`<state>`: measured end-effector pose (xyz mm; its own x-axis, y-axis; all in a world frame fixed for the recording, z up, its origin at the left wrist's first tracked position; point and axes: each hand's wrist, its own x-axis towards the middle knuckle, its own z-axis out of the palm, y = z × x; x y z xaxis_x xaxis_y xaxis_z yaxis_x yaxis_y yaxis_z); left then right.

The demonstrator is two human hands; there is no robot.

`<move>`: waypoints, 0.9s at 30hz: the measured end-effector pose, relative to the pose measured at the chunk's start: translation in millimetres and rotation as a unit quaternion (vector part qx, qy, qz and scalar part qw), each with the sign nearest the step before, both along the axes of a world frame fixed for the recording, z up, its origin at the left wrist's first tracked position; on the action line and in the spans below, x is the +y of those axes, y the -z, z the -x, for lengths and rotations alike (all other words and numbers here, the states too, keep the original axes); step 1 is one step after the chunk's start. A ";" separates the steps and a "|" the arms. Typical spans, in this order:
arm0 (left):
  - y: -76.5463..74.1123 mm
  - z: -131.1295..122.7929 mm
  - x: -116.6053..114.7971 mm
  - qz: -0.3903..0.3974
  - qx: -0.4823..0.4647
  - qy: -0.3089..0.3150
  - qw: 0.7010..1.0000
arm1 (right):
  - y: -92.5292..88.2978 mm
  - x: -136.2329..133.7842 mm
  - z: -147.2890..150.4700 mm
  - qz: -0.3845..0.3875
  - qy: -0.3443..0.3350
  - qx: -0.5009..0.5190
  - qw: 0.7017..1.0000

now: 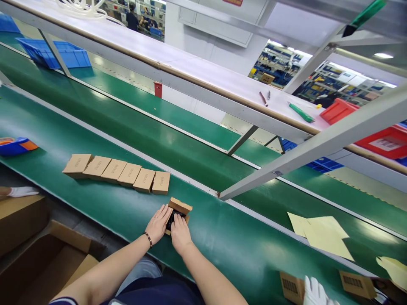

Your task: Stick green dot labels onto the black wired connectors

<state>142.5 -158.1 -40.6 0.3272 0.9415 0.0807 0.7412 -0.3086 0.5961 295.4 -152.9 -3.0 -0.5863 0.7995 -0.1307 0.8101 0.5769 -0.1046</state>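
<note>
A small open cardboard box [179, 207] with a dark item inside sits on the green conveyor belt [222, 241] near its front edge, lid flap raised. My left hand [158, 223] rests against the box's left side, fingers stretched out along it. From the near side my right hand [179, 232] presses on the box, its fingers curled over the dark item. A row of several closed small cardboard boxes [121, 173] lies on the belt just to the left.
Large open cartons [47, 258] stand at lower left. A gloved hand [314, 292] of another person holds small boxes at lower right, and another gloved hand [22, 192] shows at the left edge. Yellow paper sheets [321, 235], blue bins [54, 53] and red bins [338, 111] lie beyond.
</note>
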 end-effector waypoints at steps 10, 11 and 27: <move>-21.5 12.9 -3.2 -0.033 0.066 0.150 0.986 | 14.1 -13.0 -42.6 0.026 0.244 0.338 0.908; -20.7 10.5 -4.4 -0.036 0.062 0.143 0.987 | 21.9 -14.1 -45.4 0.064 0.325 0.375 0.866; -22.2 33.9 18.5 0.007 -0.021 0.099 0.995 | 16.6 -9.4 -49.2 -0.032 0.046 0.282 0.958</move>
<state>108.6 -139.6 -18.4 0.5027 0.8603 0.0852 0.6407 -0.4369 0.6314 344.6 -162.3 -19.6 -0.4750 0.8473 0.2374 0.6829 0.5251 -0.5079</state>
